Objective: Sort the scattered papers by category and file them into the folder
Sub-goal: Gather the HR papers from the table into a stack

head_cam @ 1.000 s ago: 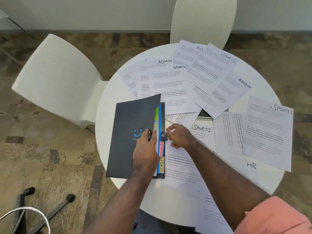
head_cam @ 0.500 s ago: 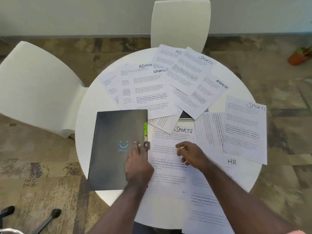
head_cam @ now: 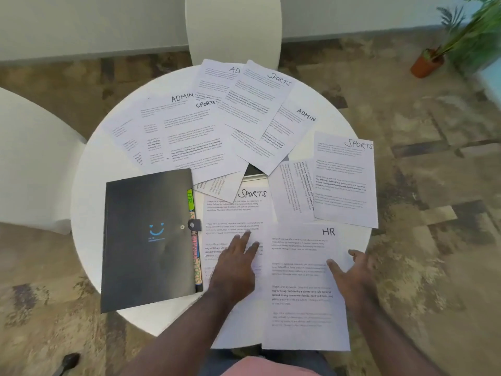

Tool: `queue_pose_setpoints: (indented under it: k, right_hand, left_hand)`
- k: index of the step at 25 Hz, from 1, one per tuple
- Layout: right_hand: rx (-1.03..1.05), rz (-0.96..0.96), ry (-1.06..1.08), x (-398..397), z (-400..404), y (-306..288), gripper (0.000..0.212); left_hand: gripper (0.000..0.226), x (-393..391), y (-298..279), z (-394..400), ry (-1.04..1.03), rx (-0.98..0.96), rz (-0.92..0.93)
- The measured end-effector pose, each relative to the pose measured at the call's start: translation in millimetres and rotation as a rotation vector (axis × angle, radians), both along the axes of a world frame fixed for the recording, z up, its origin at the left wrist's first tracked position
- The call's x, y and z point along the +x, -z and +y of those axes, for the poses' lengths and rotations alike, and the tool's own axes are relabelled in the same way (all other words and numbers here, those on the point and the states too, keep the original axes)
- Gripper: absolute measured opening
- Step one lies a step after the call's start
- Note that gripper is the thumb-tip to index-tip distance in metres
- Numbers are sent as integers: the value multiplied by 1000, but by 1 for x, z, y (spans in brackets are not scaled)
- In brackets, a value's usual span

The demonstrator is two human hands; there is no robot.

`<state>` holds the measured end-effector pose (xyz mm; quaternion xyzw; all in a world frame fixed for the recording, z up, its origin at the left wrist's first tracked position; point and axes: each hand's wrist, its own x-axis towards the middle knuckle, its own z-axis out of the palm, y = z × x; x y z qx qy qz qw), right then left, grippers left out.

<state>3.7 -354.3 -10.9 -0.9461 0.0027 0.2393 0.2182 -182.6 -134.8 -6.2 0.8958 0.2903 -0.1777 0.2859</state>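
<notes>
- White and round, the table (head_cam: 89, 213) sits on patterned carpet and carries all the papers plus the folder (head_cam: 146, 240), my landmark.
- That dark folder lies closed at the table's left edge, its near corner hanging past the rim, the snap tab (head_cam: 193, 224) fastened, coloured divider tabs (head_cam: 195, 251) showing along its right side.
- Just right of the folder, my left hand (head_cam: 233, 264) rests flat on a SPORTS sheet (head_cam: 238, 213), fingers straight, gripping nothing.
- Further right of the folder lies the HR sheet (head_cam: 303, 294), overlapping the SPORTS sheet and jutting over the near table edge.
- My right hand (head_cam: 352, 272) is at that sheet's right edge, fingers spread and relaxed, thumb on the paper; not clasping it.
- Beyond the folder, ADMIN and SPORTS pages (head_cam: 189, 137) fan across one another.
- Far right of the folder, another SPORTS page (head_cam: 347, 180) overlaps a sideways sheet (head_cam: 292, 191).
- Behind and left of the folder stand white chairs (head_cam: 233, 28); a potted plant (head_cam: 428, 63) stands far right on the floor.
</notes>
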Motion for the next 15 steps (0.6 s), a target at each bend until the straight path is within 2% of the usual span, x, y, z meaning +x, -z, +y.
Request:
queue_pose_setpoints:
  k: [3,6,9,12,15]
  right_hand:
    - [11,131,63,-24,-12,6,78]
    - [44,138,126,-34,-17,5,76]
    - [72,201,199,-36,-18,5,72]
    - [67,226,213,-36,-23,3,53]
    - [70,288,210,-32,-34,-4,20]
  left_hand:
    - [72,16,3,-24,133,-81,147]
    - [75,24,3,-32,204,-87,282]
    - [77,28,1,-31,222,-112,331]
    - [76,31,-1,-30,208,-139,331]
    - [74,30,0,-27,177,-171,319]
